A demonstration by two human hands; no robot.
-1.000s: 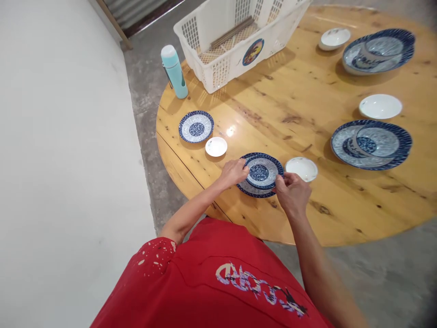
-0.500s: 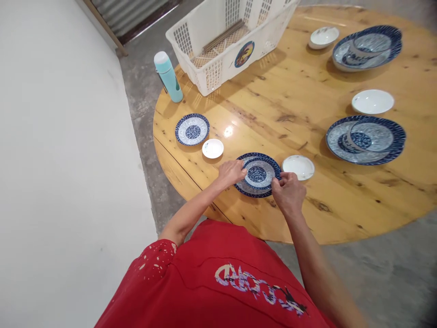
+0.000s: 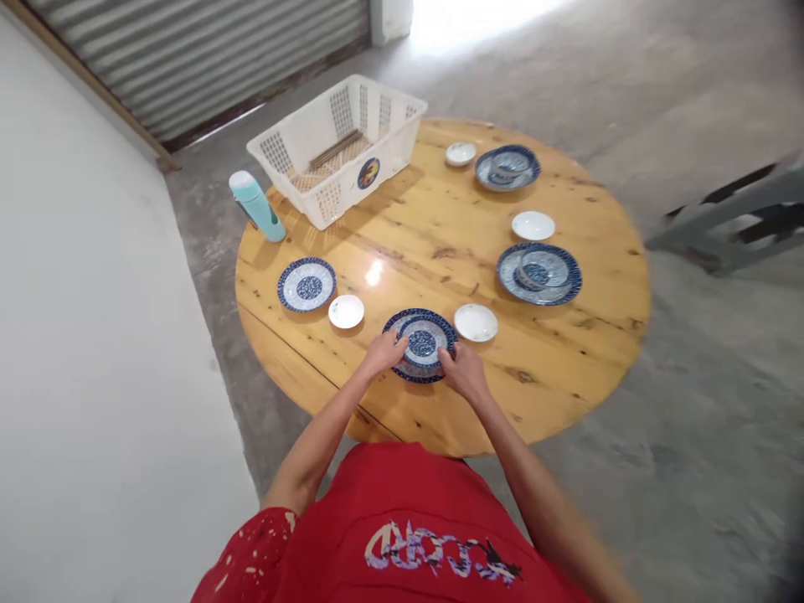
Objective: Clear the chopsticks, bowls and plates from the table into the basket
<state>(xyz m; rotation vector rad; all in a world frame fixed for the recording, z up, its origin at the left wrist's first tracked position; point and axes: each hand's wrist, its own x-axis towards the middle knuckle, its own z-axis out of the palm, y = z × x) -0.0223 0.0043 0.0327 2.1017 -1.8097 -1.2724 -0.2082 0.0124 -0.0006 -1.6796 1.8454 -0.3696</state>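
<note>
Both hands on the blue patterned plate stack (image 3: 422,344) at the near edge of the round wooden table (image 3: 440,243). It looks like a smaller plate sitting on a larger one. Left hand (image 3: 384,353) pinches the stack's left rim, right hand (image 3: 463,372) pinches the right rim; fingers curled onto the edge, plates flat on the table, not lifted.

Layout so far, judged from what lies there:
- Near setting: the stack plus a small white dish (image 3: 476,322) just to its right.
- Left setting: single blue plate (image 3: 306,285) with a small white saucer (image 3: 346,311) beside it. No second plate on it, so probably less complete.
- Right setting: blue plate with bowl (image 3: 538,273), white dish (image 3: 533,225) near it.
- Far setting: another blue plate with bowl (image 3: 507,167), small white bowl (image 3: 461,153) beside it.

White plastic basket (image 3: 339,146) at the far left of the table holds what look like chopsticks, none laid out at any place. Teal bottle (image 3: 256,207) stands next to the basket.
</note>
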